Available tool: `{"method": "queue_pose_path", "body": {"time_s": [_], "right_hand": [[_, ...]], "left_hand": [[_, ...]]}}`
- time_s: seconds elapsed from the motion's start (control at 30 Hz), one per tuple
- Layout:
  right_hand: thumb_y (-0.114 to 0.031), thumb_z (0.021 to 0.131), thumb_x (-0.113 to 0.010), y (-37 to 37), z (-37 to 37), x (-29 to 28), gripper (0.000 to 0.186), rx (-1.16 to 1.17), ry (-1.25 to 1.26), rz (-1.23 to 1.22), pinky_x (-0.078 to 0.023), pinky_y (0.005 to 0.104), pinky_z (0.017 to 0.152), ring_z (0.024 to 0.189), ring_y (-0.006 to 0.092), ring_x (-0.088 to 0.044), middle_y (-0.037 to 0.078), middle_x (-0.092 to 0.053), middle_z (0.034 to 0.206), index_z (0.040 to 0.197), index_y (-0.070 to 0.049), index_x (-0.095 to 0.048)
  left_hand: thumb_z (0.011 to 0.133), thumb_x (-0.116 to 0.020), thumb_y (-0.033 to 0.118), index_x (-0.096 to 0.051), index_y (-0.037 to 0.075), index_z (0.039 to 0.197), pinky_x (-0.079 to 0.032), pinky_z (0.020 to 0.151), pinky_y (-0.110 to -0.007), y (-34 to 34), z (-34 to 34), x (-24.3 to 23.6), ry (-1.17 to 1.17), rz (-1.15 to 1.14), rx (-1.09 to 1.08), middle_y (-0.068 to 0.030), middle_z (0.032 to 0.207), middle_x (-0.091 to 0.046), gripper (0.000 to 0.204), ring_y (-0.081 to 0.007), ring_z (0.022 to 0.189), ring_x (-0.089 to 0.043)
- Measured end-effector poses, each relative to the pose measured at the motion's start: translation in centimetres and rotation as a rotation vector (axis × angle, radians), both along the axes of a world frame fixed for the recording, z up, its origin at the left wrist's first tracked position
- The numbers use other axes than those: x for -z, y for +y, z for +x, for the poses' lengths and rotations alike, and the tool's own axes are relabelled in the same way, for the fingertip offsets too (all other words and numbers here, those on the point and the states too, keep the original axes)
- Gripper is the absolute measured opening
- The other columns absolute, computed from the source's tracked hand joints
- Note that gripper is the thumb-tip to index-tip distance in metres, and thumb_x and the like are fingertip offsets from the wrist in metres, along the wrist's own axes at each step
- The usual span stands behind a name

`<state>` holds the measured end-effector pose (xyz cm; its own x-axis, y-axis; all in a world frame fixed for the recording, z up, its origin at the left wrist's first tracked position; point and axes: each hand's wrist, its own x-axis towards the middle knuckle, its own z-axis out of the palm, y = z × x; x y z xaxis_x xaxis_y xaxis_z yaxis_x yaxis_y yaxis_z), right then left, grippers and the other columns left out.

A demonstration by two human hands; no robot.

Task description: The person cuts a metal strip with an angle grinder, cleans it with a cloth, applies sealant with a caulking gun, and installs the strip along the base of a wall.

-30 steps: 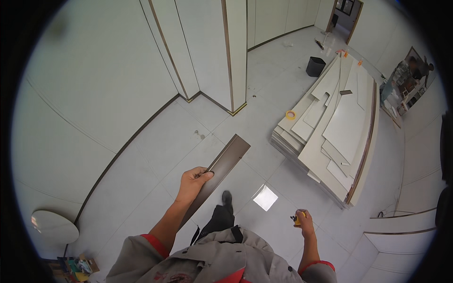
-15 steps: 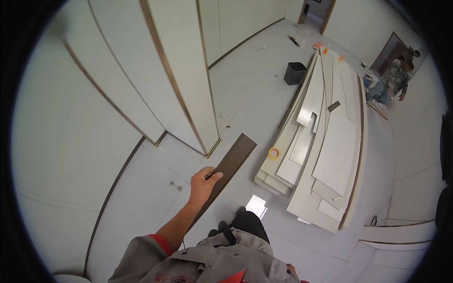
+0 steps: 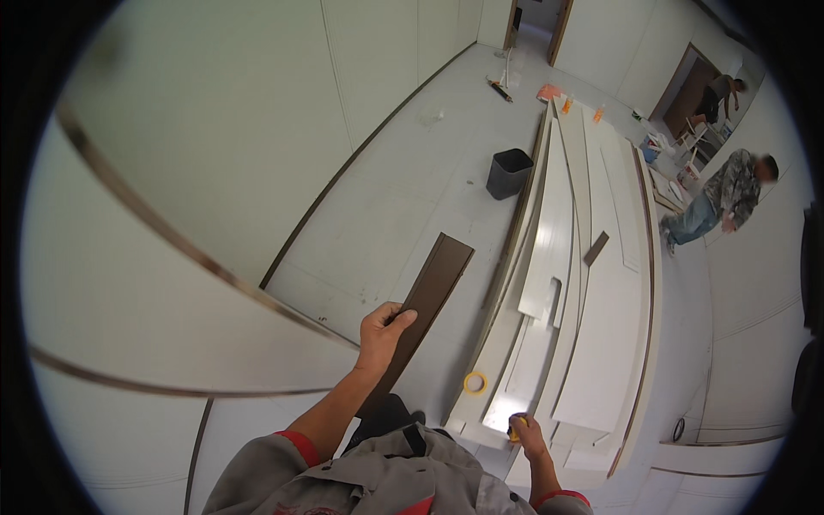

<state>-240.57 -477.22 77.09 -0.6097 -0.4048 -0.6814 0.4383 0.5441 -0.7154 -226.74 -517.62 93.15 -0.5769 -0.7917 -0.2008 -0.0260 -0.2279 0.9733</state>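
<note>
My left hand (image 3: 384,336) is closed round a long dark brown skirting strip (image 3: 436,276), thumb on its face. The strip slants from my body up and away, its lower end hidden by my arm and clothing. At the near end of the stacked white panels (image 3: 592,360), my right hand (image 3: 532,436) grips a small yellow and black tape measure (image 3: 516,427). A yellow roll of adhesive tape (image 3: 475,383) lies on the panels, left of that hand. Farther up the stack rests a short brown offcut (image 3: 596,248).
A black bin (image 3: 508,176) stands left of the stack. White wall panels with a brown edge trim (image 3: 206,266) come close on my left. To the far right a person in a camouflage top (image 3: 734,193) bends over; another person (image 3: 717,96) is behind. Orange bottles (image 3: 567,105) stand at the far end.
My view has moved forward along the stack. My right hand has come into sight with the tape measure. My left hand still holds the strip. The camouflage-clad person has moved nearer.
</note>
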Motion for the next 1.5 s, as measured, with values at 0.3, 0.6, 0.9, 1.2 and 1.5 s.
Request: {"method": "queue_pose_path", "body": {"time_s": [0.3,0.6,0.9,1.2,1.5], "right_hand": [[-0.028,0.09,-0.07,-24.9,-23.9,1.9,0.035,0.021,0.141,-0.013,-0.052,0.0302,0.061,0.072,0.0143,-0.062,0.006,-0.064,0.086,0.109,0.0,-0.065],[-0.045,0.089,-0.067,-20.6,-28.9,18.8,0.043,-0.132,0.442,0.528,-0.054,0.041,0.071,0.074,0.0226,-0.063,0.008,-0.068,0.089,0.102,-0.005,-0.069],[-0.029,0.085,-0.072,-49.2,-61.6,15.7,0.037,0.111,-0.003,0.266,-0.055,0.0359,0.058,0.067,0.0202,-0.065,0.009,-0.065,0.078,0.103,0.003,-0.066],[-0.03,0.089,-0.069,-89.1,-97.0,-1.0,0.033,0.137,0.139,0.0,-0.056,0.0307,0.051,0.067,0.0151,-0.063,0.006,-0.061,0.084,0.107,-0.004,-0.061],[-0.034,0.085,-0.075,-100.5,-103.7,2.1,0.042,0.4,-0.186,0.236,-0.062,0.0368,0.055,0.073,0.0197,-0.066,0.009,-0.065,0.09,0.111,-0.003,-0.063]], "left_hand": [[0.102,-0.059,0.022,-0.069,-0.002,0.105,-0.043,0.059,-0.024,-27.7,-23.9,1.9,0.118,0.079,0.208,0.0001,0.078,-0.061,0.026,-0.0069,0.066,-0.052],[0.106,-0.036,0.022,-0.06,-0.004,0.115,-0.037,0.051,-0.026,-54.9,-46.2,4.0,0.578,0.907,0.729,-0.0026,0.074,-0.057,0.036,-0.0112,0.054,-0.048],[0.105,-0.042,0.022,-0.063,-0.002,0.114,-0.036,0.051,-0.025,-78.0,-67.8,6.8,0.564,0.962,0.62,-0.0018,0.072,-0.056,0.033,-0.0111,0.052,-0.046],[0.105,-0.037,0.031,-0.06,-0.003,0.121,-0.037,0.052,-0.027,-101.6,-87.7,10.6,0.616,0.934,0.678,-0.0026,0.076,-0.056,0.043,-0.0132,0.054,-0.047],[0.102,-0.041,0.016,-0.061,-0.005,0.113,-0.034,0.047,-0.025,-121.3,-112.8,6.9,0.246,0.839,0.643,-0.0022,0.07,-0.054,0.031,-0.0113,0.049,-0.047]]}}
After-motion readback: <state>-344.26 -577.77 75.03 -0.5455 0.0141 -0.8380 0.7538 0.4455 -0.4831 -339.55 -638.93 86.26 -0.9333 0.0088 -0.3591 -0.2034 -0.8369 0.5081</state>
